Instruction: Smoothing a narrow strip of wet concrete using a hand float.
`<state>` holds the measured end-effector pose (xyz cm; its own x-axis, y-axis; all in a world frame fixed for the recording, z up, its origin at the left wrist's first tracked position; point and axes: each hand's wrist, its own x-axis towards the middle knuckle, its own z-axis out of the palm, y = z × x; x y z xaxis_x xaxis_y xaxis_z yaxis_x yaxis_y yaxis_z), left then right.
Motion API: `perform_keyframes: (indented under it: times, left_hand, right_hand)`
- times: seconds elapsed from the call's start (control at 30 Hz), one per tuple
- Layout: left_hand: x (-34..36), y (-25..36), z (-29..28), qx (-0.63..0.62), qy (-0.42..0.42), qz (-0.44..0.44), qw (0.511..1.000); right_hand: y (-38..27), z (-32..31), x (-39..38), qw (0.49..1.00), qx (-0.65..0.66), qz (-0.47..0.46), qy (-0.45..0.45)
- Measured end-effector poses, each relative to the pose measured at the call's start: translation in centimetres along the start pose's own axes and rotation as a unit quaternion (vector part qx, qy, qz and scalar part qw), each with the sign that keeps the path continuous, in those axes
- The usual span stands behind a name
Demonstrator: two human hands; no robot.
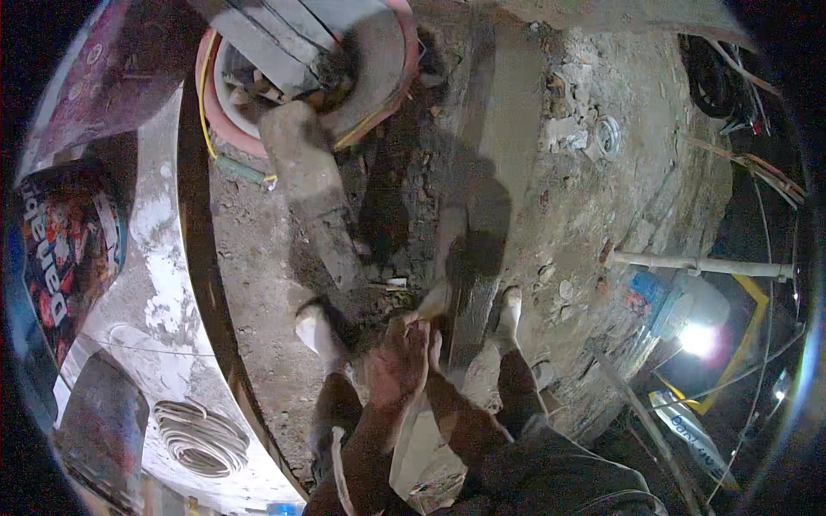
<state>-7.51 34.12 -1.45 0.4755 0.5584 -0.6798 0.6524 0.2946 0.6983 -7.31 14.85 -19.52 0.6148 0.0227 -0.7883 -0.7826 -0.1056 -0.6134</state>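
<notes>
My left hand (395, 365) and my right hand (435, 351) are together in front of me, touching, low in the middle of the head view. Fingers of both look closed; what lies between them, if anything, is hidden. A pale, narrow shape (436, 297) shows just beyond the fingertips, and I cannot tell whether it is held. Beneath and ahead of the hands runs a dark strip of loose dirt (391, 206). Beside it lies a long, dusty, block-like piece (305, 163), its far end against a round tub.
The pink-rimmed tub (391, 86) holds a grey board and rubble. A long plank (499, 112) lies right of the dirt strip. Coiled cable (200, 439) rests on a whitish surface at left. At right are a pale pipe (701, 264), a bright lamp (698, 339) and loose wires.
</notes>
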Motion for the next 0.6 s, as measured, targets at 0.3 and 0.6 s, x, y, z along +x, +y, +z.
perform_keyframes:
  times: [0.3,0.6]
  left_hand:
    - [-1.9,-7.7,-2.0,-0.075,-0.006,0.111,0.991]
    - [7.2,5.8,-9.8,0.191,0.091,0.235,0.949]
  right_hand:
    - [-7.6,8.3,-2.4,0.804,-0.567,-0.148,-0.096]
    - [-17.1,24.5,18.8,0.747,-0.510,-0.401,0.146]
